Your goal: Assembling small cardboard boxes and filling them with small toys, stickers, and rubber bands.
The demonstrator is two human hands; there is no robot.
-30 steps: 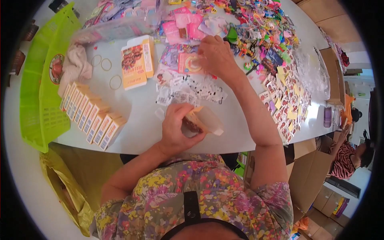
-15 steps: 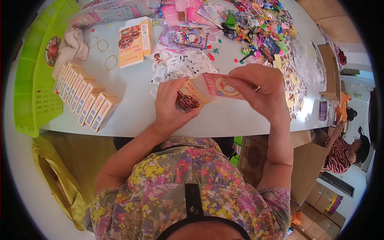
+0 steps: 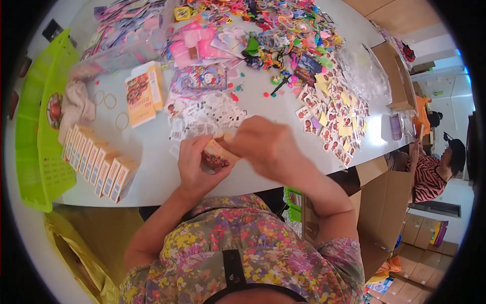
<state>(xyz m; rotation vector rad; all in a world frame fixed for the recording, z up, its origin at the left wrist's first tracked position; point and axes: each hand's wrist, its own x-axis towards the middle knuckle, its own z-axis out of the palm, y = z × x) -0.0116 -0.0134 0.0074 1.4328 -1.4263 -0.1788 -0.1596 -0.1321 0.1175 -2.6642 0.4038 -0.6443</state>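
Observation:
My left hand (image 3: 193, 163) is closed round a small orange-yellow carton (image 3: 216, 156) with a cartoon picture on its front. The carton's top end looks open and tilts toward the right. At that end is my right hand (image 3: 267, 147), its fingers curled together against the opening and slightly blurred; whatever they pinch is hidden. Small white printed sachets (image 3: 207, 117) lie in a heap just beyond the hands. To the left, several matching cartons (image 3: 101, 163) stand leaning in a row. Two larger-looking orange cartons (image 3: 143, 96) lie behind them.
Colourful little toys (image 3: 291, 38) are heaped at the back, beside pink packets (image 3: 195, 45). Cartoon stickers (image 3: 336, 119) spread at the right. A green basket (image 3: 38, 152) borders the left, near rubber bands (image 3: 121, 120). A person in striped clothing (image 3: 428, 175) is at the far right.
The pink card that my right hand held has gone from sight. My right hand has come down to the carton's open end. The view has shifted, showing more of the table's far side.

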